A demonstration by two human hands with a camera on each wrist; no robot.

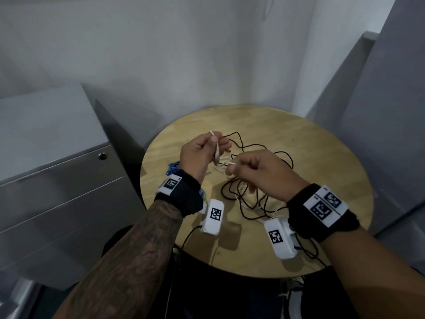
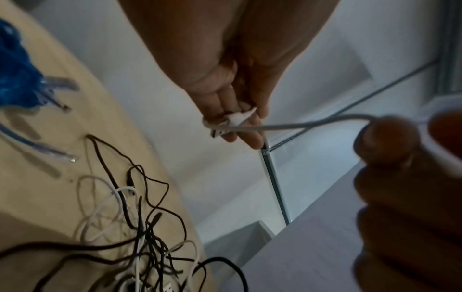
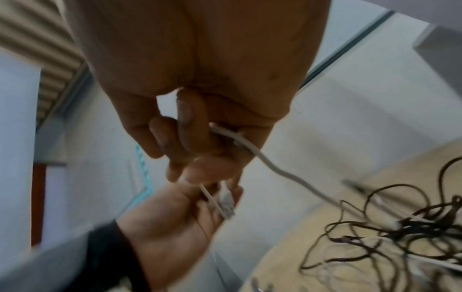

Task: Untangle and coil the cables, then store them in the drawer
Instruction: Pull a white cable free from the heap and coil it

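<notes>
Above the round wooden table (image 1: 322, 171) both hands hold one white cable (image 2: 300, 124). My left hand (image 1: 215, 145) grips it near its end, so a small loop sticks up above the fingers and the plug (image 3: 227, 204) hangs below them. A short way to the right, my right hand (image 1: 232, 168) pinches the same cable, which then drops into the tangle. That tangle of thin black cable (image 1: 253, 199) and white strands lies on the table under my hands. A blue cable (image 1: 173, 168) lies bunched at the table's left edge, partly hidden by my left wrist.
A grey drawer cabinet (image 1: 57, 185) stands left of the table, its drawers shut and a lock (image 1: 102, 155) on the top one. White walls close in behind, and a grey panel (image 1: 379, 134) on the right. Thin leads hang off the table's near edge.
</notes>
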